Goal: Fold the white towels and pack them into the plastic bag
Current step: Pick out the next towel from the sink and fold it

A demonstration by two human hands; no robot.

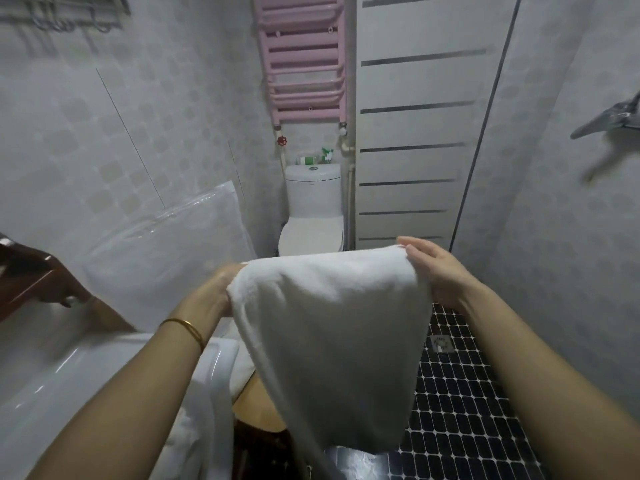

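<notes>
Both bare forearms reach in from the bottom corners of the frame toward its middle, the left one wearing a thin gold bangle [183,329] at the wrist. Between them, in the centre of the frame, hangs a white towel [332,327], held up in the air by its top edge and tapering downward to a rounded end near the bottom centre. The left hand [216,289] grips the towel's upper left corner; its fingers are hidden behind the cloth. The right hand [436,271] holds the upper right corner, fingers laid over the top edge and pinching it against the thumb.

At middle left a clear plastic bag [166,251] stands against the pale tiled wall, apart from the towel. Below it, at lower left, lies the glossy rim of a white basin [104,368]. More white cloth [194,441] shows at the bottom left, too blurred to tell apart.

Behind the towel, at centre, stands a white toilet [311,209], lid down, with a pink radiator [303,60] on the wall above it. Dark tiled floor [467,393] fills the lower right, with a metal drain [441,342] just beside the towel's right edge.
</notes>
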